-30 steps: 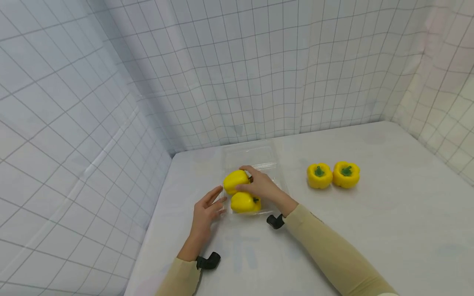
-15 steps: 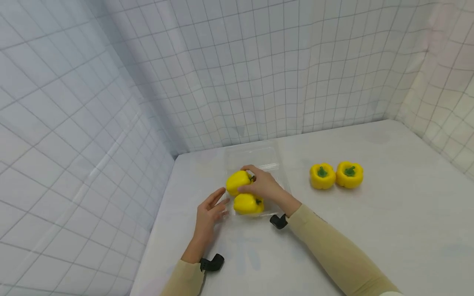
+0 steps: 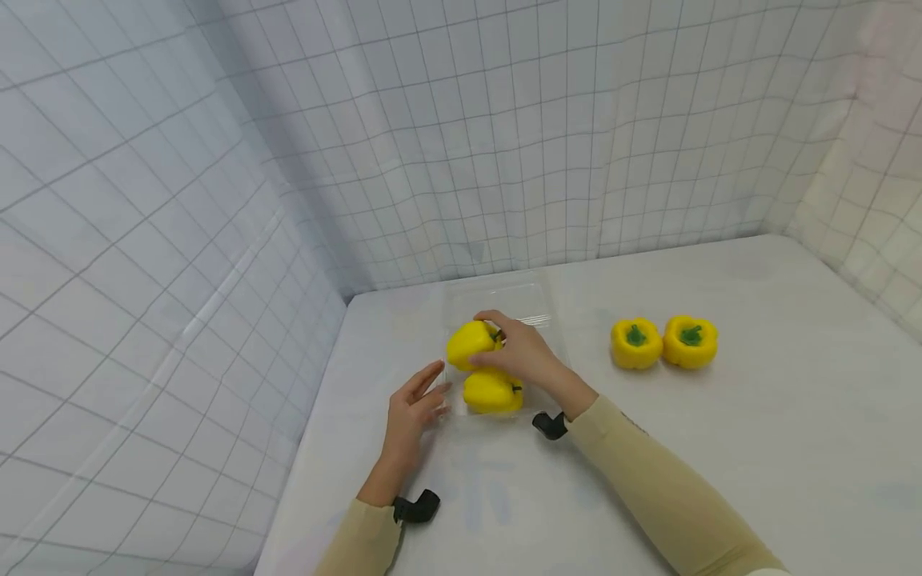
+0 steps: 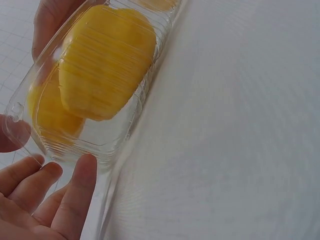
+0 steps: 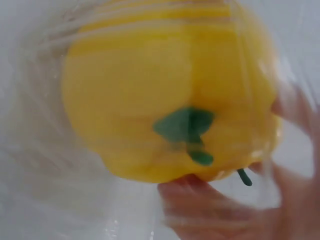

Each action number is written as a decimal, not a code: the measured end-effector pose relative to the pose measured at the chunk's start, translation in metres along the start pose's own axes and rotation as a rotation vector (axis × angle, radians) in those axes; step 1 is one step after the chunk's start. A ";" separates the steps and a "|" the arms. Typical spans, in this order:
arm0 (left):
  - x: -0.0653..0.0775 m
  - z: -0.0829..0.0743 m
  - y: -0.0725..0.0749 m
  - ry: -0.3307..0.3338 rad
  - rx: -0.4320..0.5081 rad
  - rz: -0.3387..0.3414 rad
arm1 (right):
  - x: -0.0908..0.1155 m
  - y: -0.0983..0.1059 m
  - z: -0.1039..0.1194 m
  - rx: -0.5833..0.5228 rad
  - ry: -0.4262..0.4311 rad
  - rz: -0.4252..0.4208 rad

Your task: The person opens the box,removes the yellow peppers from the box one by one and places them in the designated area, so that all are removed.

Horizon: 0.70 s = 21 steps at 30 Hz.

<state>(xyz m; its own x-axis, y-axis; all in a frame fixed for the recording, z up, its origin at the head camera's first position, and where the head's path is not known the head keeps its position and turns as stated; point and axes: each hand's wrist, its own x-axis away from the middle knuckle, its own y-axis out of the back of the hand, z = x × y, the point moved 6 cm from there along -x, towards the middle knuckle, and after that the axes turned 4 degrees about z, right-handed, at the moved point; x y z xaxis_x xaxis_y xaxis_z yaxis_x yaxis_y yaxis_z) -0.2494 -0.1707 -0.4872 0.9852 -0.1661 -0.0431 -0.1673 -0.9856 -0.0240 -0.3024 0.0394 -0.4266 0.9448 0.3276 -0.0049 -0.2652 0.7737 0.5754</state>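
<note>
A clear plastic clamshell box [image 3: 558, 352] lies with its lid folded back, away from me. Within its walls, my right hand [image 3: 522, 350] grips a yellow bell pepper [image 3: 468, 346], thumb on the near side and fingers on the far side. A second yellow bell pepper [image 3: 492, 393] lies on its side in the near part of the box, stem to the right; the left wrist view shows this pepper [image 4: 107, 62] through the ribbed wall. My left hand [image 3: 408, 420] is at the box's left side, fingers loosely extended, fingertips at the wall; firm contact is hard to tell.
Two more yellow bell peppers, one [image 3: 637, 344] beside the other [image 3: 690, 342], stand stem up on the white tabletop [image 3: 756, 424] to the right. White grid-patterned curtains [image 3: 504, 144] hang behind and at both sides.
The gripped pepper and my right hand have risen slightly or shifted away from the near pepper. My left hand keeps its place by the box. The whole head view has drifted a little.
</note>
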 end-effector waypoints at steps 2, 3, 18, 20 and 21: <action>0.000 0.000 0.000 0.000 -0.005 0.001 | 0.001 0.002 0.001 0.017 0.006 -0.002; 0.000 0.001 0.000 0.000 -0.006 0.002 | 0.001 0.003 0.001 0.025 0.009 -0.004; 0.000 0.000 0.001 0.010 -0.012 -0.003 | 0.008 0.013 0.014 0.054 0.102 -0.013; 0.000 0.000 0.000 0.002 -0.014 -0.004 | 0.010 0.015 0.016 0.052 0.110 -0.014; 0.000 0.000 0.000 -0.003 -0.014 -0.003 | 0.011 0.016 0.017 0.055 0.113 -0.014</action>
<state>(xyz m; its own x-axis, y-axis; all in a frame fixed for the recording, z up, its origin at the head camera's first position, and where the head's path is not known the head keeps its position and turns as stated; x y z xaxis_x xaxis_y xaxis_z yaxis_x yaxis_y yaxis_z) -0.2493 -0.1705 -0.4867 0.9856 -0.1629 -0.0457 -0.1635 -0.9865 -0.0101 -0.2934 0.0464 -0.4036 0.9199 0.3784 -0.1033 -0.2385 0.7486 0.6186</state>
